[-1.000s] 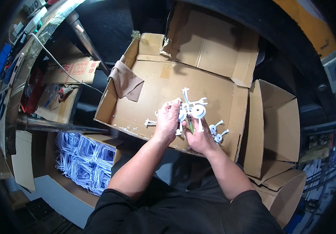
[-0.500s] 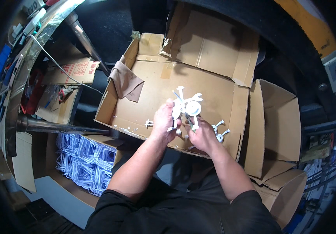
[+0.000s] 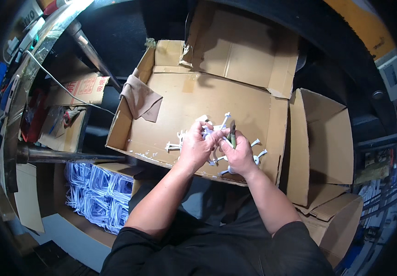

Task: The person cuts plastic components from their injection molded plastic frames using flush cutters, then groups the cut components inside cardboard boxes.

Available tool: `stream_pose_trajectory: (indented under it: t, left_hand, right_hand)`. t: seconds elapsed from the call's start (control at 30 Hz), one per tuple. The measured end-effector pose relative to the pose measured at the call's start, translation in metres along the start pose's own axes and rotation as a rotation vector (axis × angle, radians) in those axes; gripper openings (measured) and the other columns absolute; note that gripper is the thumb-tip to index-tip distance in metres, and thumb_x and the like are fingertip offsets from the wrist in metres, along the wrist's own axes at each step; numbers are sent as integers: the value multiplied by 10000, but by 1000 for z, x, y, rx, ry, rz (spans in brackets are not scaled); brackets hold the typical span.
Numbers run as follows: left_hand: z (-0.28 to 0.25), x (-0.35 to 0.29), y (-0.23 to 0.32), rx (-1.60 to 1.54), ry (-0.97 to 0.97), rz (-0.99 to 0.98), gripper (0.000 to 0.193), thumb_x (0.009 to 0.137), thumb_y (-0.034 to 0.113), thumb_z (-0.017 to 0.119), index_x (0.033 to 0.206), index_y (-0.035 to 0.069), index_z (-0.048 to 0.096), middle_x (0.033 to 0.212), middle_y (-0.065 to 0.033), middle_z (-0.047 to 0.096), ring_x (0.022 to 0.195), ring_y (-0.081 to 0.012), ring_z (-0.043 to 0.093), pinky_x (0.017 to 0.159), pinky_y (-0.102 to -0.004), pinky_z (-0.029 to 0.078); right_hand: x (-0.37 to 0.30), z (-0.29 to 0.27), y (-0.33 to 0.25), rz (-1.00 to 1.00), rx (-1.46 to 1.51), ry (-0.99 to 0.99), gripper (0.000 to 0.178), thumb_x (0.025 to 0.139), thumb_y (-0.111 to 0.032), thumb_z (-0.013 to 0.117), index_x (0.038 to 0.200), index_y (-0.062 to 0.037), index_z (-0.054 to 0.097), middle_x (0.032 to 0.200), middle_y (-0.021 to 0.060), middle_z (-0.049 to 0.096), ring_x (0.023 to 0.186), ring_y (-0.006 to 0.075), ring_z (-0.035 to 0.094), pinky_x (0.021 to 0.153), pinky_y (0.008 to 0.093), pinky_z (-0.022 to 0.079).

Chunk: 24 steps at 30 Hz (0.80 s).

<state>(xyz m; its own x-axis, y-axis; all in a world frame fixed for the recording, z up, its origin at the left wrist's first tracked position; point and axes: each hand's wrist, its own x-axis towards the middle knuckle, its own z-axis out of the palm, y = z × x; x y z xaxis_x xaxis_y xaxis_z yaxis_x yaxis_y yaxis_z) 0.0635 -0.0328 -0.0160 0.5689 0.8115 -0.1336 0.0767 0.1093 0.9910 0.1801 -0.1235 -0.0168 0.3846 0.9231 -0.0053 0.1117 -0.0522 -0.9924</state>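
Hands meet over the near edge of a shallow cardboard tray [image 3: 198, 99]: the left hand [image 3: 197, 146] has its fingers curled around a white plastic sprue of small branching parts [image 3: 217, 131], and the right hand [image 3: 240, 154] pinches a dark slim tool [image 3: 232, 133] against it at about 3 o'clock of the left. Loose white plastic pieces [image 3: 258, 152] lie on the tray floor just beside the right hand at 3 o'clock. Farther off at 10 o'clock a brown cloth [image 3: 139, 99] hangs over the tray's wall, and at 8 o'clock sits a box of white looped parts [image 3: 98, 195].
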Motion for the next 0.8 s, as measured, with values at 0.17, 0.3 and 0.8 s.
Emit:
stream_pose_trajectory:
  t: [0.17, 0.3, 0.8]
  left_hand:
    - [-8, 8, -4, -498, -70, -200, 400, 809, 79, 719, 1101, 37, 449, 754, -43, 561, 535, -110, 517, 490, -233, 440]
    - [-13, 13, -8, -756, 36, -296, 361, 805, 49, 596, 1134, 38, 449, 842, -80, 560, 637, -161, 580, 564, -272, 496]
    - [-10, 12, -19, -701, -197, -597, 254, 922, 265, 552, 1060, 53, 555, 775, -63, 632, 596, -150, 615, 534, -275, 514]
  right_hand:
    - [6, -15, 5, 187, 641, 64, 163, 918, -95, 558, 1064, -25, 537, 833, 67, 592, 739, 157, 596, 659, 312, 514]
    - [7, -25, 3, 138, 915, -153, 246, 909, -173, 573, 1102, -28, 526, 925, 109, 587, 804, 223, 609, 700, 379, 525]
    - [3, -19, 3, -56, -184, -35, 221, 810, 42, 488, 1016, -25, 530, 873, 93, 590, 807, 213, 585, 774, 333, 478]
